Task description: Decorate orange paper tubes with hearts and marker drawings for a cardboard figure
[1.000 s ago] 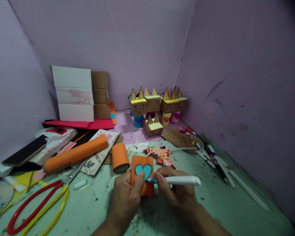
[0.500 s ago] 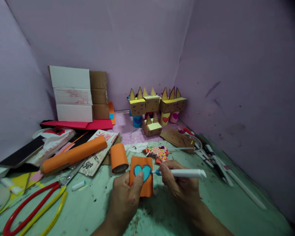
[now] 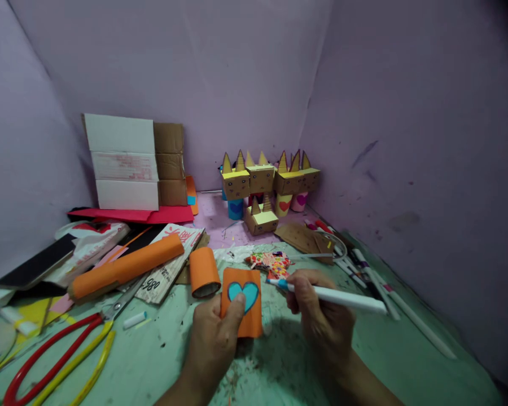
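My left hand (image 3: pixel 218 332) grips an orange paper piece (image 3: pixel 250 324), possibly a flattened tube, with the thumb pressed on its front. On that front is a blue heart (image 3: pixel 248 293) with a dark outline. My right hand (image 3: pixel 322 307) is closed around a white marker (image 3: pixel 349 299) whose blue tip points left, a little apart from the orange piece. Beside the left hand stands an orange-covered tube (image 3: pixel 204 272), its open end toward me. Just behind the marker tip lies a patterned scrap (image 3: pixel 271 260).
Large red-and-yellow-handled scissors (image 3: pixel 53 352) and a marker cap (image 3: pixel 134 320) lie left, near a long orange roll (image 3: pixel 129 265). Cardboard figures with pointed ears (image 3: pixel 260 217) stand at the back. Several markers (image 3: pixel 375 279) lie along the right wall. Flattened cardboard (image 3: pixel 125 163) leans at back left.
My right hand has drawn the marker to the right, its tip away from the heart's edge, and the marker's rear end has dropped lower. My left hand still holds the orange piece.
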The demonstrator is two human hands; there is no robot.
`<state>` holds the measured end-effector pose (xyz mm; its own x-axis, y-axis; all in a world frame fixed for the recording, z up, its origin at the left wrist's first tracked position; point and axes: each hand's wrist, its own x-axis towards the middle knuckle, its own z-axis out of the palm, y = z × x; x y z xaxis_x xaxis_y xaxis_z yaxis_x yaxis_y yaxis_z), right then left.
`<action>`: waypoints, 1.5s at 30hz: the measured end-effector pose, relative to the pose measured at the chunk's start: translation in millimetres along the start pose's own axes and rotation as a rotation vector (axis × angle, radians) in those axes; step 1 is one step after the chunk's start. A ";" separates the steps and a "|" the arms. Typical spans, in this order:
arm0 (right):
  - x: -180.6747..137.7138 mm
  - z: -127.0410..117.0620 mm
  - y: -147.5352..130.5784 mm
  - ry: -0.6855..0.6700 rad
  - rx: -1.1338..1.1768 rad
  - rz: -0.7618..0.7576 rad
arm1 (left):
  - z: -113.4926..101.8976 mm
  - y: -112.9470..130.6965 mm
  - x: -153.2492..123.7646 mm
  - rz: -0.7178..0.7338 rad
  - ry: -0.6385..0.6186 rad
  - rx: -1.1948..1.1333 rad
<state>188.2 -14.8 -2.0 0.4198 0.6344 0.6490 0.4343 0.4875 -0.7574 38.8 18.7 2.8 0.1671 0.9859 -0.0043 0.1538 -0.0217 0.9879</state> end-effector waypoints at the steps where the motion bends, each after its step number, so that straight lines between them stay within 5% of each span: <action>1: -0.6 0.3 -0.1 0.021 0.018 0.021 | -0.3 -0.5 1.1 -0.021 -0.006 -0.031; 6: -0.6 5.2 -1.2 -0.046 0.110 0.155 | -1.6 -0.4 5.6 -0.047 -0.058 -0.135; 10: 5.0 7.1 -4.0 -0.090 0.270 0.473 | -0.4 1.8 1.8 -0.005 -0.102 -0.151; 14: 7.7 4.5 -0.6 -0.294 0.498 0.705 | -0.5 1.0 -1.6 -0.035 -0.206 -0.107; 24: 11.0 -1.1 6.9 -0.523 0.398 0.647 | -13.7 9.8 6.2 -0.078 -0.532 0.120; 28: 6.6 1.8 9.2 -0.450 0.501 0.722 | -18.5 7.8 13.1 -0.101 -0.403 0.074; 35: 2.0 12.6 -3.8 -0.113 0.584 0.792 | -5.4 6.7 4.5 -0.223 -0.257 -0.545; 45: -20.0 24.4 -7.2 -0.151 0.480 0.718 | 9.8 7.7 -5.6 -0.269 -0.007 -0.500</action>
<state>157.2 -16.4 -11.3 0.3383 0.9409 0.0135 -0.2908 0.1182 -0.9495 48.6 11.3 9.0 0.1923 0.9447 -0.2656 -0.2881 0.3130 0.9050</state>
